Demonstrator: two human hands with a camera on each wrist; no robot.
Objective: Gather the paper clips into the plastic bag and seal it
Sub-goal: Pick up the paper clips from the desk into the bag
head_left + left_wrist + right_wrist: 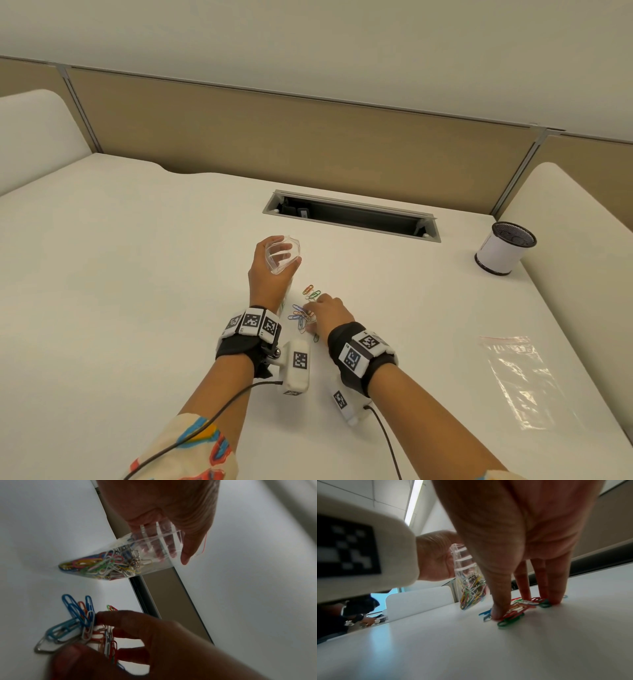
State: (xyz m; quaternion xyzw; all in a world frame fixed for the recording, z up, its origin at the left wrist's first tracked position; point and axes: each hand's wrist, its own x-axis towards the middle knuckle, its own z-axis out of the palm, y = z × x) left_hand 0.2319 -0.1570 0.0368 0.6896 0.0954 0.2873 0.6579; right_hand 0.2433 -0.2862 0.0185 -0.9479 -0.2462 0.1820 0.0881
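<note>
**Bag part filled, one pile left on the table**

Nearest, the right hand [330, 313] stands over the loose paper clips [303, 315] on the white table [137, 274]. The right wrist view shows its thumb and fingertips [554, 599] set down on the pile, partly bent and closing in around it. Whether any clip is actually pinched and lifted cannot be told; they all seem to lie flat on the surface. A few strays, an orange and a green one, sit just beyond the pile, and another green one lies just on its near side.

Just left of the pile and a little farther off, the left hand [270, 270] holds the plastic bag [137, 555] by its mouth, fingers and thumb curled round the rim and keeping it spread open. The bag hangs down, its bottom corner near or on the table, and holds a good tangle of coloured and bare-metal clips. Its red-lined seal strip is not closed.

So the gathering looks more than half done. What remains, by my reading: scoop up this last pile and the strays, drop them in, press the seal shut.

To the near right a second clear bag [520, 380] lies flat, seemingly empty. At the far right stands a mesh pen cup [503, 251]; its contents cannot be seen.
</note>
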